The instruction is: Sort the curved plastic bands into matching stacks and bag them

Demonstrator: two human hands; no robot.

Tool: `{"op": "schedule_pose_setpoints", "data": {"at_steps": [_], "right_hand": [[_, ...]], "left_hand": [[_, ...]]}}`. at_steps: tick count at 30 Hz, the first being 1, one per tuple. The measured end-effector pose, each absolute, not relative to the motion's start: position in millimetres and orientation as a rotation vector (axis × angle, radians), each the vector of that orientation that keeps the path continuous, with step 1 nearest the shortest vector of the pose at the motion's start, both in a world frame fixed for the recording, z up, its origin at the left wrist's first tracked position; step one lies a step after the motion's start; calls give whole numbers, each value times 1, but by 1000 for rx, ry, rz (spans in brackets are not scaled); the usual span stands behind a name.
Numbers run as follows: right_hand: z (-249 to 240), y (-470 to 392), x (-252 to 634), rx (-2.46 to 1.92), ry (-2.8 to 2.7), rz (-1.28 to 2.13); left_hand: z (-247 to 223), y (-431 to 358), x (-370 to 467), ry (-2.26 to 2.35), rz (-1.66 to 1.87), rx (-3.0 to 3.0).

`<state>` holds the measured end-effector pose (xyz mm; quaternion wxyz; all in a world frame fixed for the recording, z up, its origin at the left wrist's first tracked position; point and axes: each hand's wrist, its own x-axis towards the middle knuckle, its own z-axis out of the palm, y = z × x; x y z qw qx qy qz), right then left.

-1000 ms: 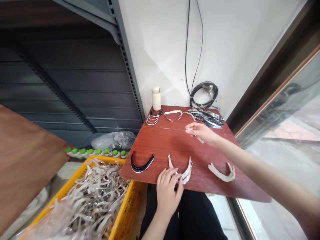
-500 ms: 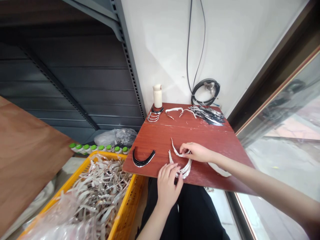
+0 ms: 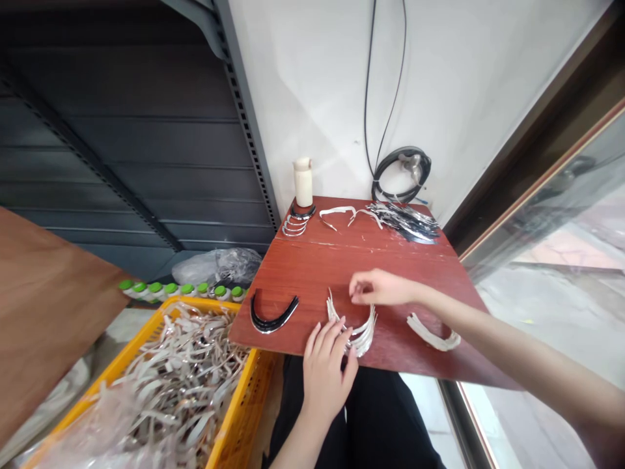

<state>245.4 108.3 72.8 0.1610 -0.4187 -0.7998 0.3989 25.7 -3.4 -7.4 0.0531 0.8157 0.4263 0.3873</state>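
A nested pile of curved silvery-white strips lies near the front edge of the red-brown table, its ends pointing away from me. My left hand rests over the pile's left side, fingers stretched out and touching it. Just above the pile's open end is my right hand, fingers curled in toward the thumb; no strip shows in them. Under the right forearm lies another small stack of curved whitish strips. On the table's left sits a set of black curved strips with shiny edges.
At the back of the table are a cream bottle, several curved pieces, loose white strips and a silvery-black heap. A yellow crate full of strips stands lower left. Coiled cable hangs on the wall.
The strip that my right hand was touching now lies with the pile, and that hand has lifted slightly away. My left hand stays at the pile. The view has shifted slightly.
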Motion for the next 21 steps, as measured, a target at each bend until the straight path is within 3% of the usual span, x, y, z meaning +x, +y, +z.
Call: {"op": "schedule_pose_setpoints", "data": {"at_steps": [4, 7, 13, 21], "right_hand": [[66, 174, 284, -1732, -2014, 310], [61, 220, 310, -1948, -1808, 24], [50, 280, 331, -2102, -1663, -233], [38, 315, 327, -2159, -1646, -264]], "left_hand": [[-5, -3, 26, 1286, 1199, 2466], [-2, -2, 26, 1275, 1223, 2474], [0, 0, 26, 1298, 1264, 2509], [-5, 4, 26, 1287, 1340, 2548]]}}
